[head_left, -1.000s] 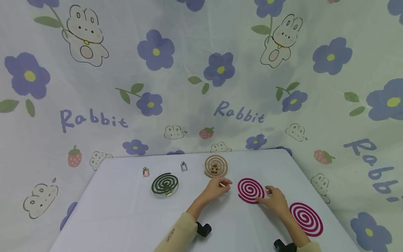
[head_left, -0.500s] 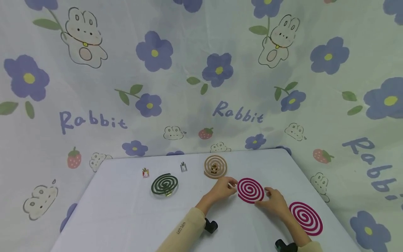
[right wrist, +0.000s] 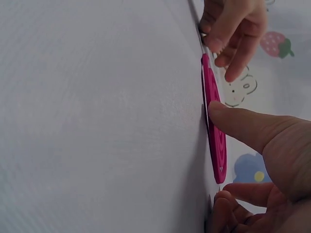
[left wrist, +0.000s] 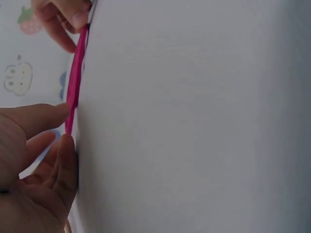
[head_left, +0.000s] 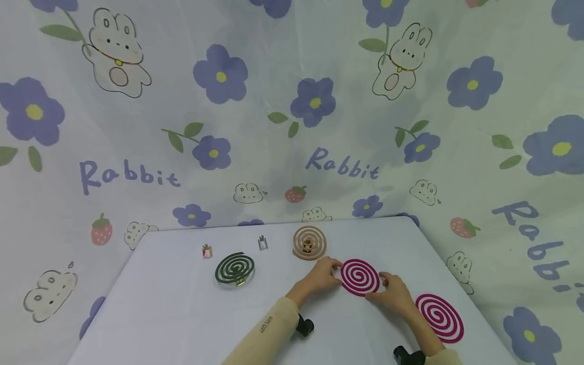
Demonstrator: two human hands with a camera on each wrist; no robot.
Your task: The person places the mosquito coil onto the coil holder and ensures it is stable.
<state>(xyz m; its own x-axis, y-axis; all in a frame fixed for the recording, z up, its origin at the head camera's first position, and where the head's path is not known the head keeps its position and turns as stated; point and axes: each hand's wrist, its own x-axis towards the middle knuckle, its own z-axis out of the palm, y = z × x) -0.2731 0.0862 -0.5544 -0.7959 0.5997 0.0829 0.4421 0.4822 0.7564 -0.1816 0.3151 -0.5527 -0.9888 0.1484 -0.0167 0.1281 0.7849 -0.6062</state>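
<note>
A magenta mosquito coil (head_left: 360,278) lies nearly flat between both hands, close over the white table. My left hand (head_left: 321,274) has its thumb and forefinger at the coil's left rim; in the left wrist view the thumb tip overlaps the pink edge (left wrist: 74,80). From the other side, my right hand (head_left: 393,292) holds the right rim, its thumb at the near edge and its fingers at the far right. The right wrist view shows that thumb (right wrist: 243,124) against the coil's side. A second magenta coil (head_left: 439,318) lies beside the right forearm.
A tan coil (head_left: 298,242) with a small gold piece at its centre lies behind the left hand. Farther left, a dark green coil (head_left: 228,274) rests tilted over a gold-coloured piece (head_left: 241,282). Two small metallic pieces, one reddish (head_left: 207,251) and one silvery (head_left: 262,243), lie near the back.
My left hand has moved right from beside the tan coil to the magenta coil's left rim. My right hand stays at the opposite rim, its thumb now at the near edge.
</note>
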